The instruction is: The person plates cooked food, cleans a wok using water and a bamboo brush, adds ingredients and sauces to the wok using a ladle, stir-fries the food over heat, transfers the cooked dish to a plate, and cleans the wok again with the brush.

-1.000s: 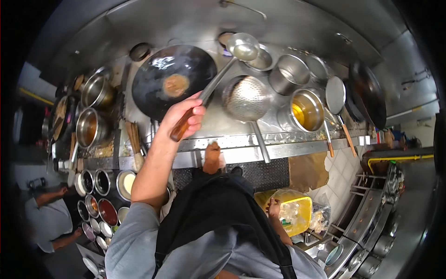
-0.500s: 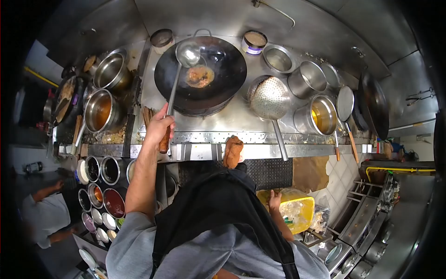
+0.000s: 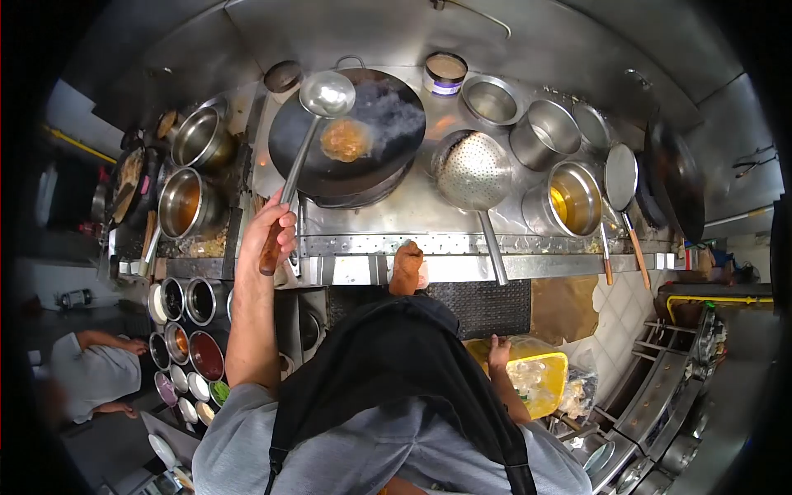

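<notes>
My left hand (image 3: 271,235) is closed round the wooden handle of a long metal ladle (image 3: 299,158). The ladle's round bowl hangs above the left part of a black wok (image 3: 379,173), and no food can be made out in it. Orange-brown food (image 3: 345,139) lies in the wok, with smoke or steam rising beside it. Low at the right of my body, my right hand (image 3: 499,355) grips the rim of a yellow container (image 3: 548,399), which has pale, bag-like things inside. A perforated strainer (image 3: 473,171) rests on the steel stove to the wok's right.
Pots (image 3: 544,136) and a pan with yellow liquid (image 3: 573,198) stand at the right. A brown cloth (image 3: 406,268) hangs over the front edge. Two pots are left of the wok; bowls of ingredients (image 3: 206,355) sit below. Another person (image 3: 95,375) is at the far left.
My left hand has swung the ladle leftward from the wok's right side to over its left part. Steam above the food has grown thicker. My right hand stays at the yellow container.
</notes>
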`<state>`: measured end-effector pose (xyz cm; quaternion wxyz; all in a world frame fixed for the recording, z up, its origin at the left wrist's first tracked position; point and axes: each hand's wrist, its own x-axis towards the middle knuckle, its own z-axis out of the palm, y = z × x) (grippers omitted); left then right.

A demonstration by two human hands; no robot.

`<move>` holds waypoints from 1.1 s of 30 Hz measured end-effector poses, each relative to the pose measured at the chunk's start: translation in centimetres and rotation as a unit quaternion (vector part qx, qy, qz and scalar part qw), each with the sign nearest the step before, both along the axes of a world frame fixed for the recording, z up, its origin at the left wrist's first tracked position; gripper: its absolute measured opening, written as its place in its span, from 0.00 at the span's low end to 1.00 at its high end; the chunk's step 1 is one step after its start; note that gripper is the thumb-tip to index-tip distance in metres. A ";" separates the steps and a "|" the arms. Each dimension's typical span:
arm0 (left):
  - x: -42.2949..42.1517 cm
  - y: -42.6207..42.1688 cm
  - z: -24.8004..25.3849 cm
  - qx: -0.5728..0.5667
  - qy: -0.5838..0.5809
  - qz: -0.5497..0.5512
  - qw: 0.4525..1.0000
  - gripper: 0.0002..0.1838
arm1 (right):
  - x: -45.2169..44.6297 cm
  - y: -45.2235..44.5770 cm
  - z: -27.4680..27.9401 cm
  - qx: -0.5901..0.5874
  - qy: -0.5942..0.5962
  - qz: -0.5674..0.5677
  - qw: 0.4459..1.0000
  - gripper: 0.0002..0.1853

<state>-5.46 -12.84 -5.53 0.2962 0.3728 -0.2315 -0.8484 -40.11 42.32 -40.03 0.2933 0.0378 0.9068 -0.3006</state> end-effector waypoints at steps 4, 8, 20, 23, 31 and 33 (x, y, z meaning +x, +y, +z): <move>-3.8 1.6 1.0 0.011 0.002 -0.024 1.000 0.29 | -1.5 1.1 -2.2 0.002 0.000 0.001 1.000 0.30; -10.2 2.6 2.2 0.010 0.011 -0.088 0.996 0.29 | -2.8 2.7 -3.6 -0.026 -0.006 -0.019 0.999 0.30; -35.0 5.3 0.9 -0.367 -0.201 -0.256 0.871 0.40 | -3.0 7.4 -0.7 -0.066 -0.090 -0.126 0.986 0.28; -32.5 7.0 1.5 -0.417 -0.256 -0.209 0.847 0.40 | -4.0 6.6 1.2 -0.090 -0.121 -0.141 0.978 0.26; -11.3 8.7 2.6 -0.361 -0.492 -0.156 0.777 0.36 | -6.1 5.7 3.2 -0.013 -0.101 -0.020 0.995 0.26; -7.6 8.4 1.4 -0.372 -0.526 -0.154 0.749 0.37 | -7.3 6.1 0.8 -0.019 -0.087 -0.004 0.996 0.26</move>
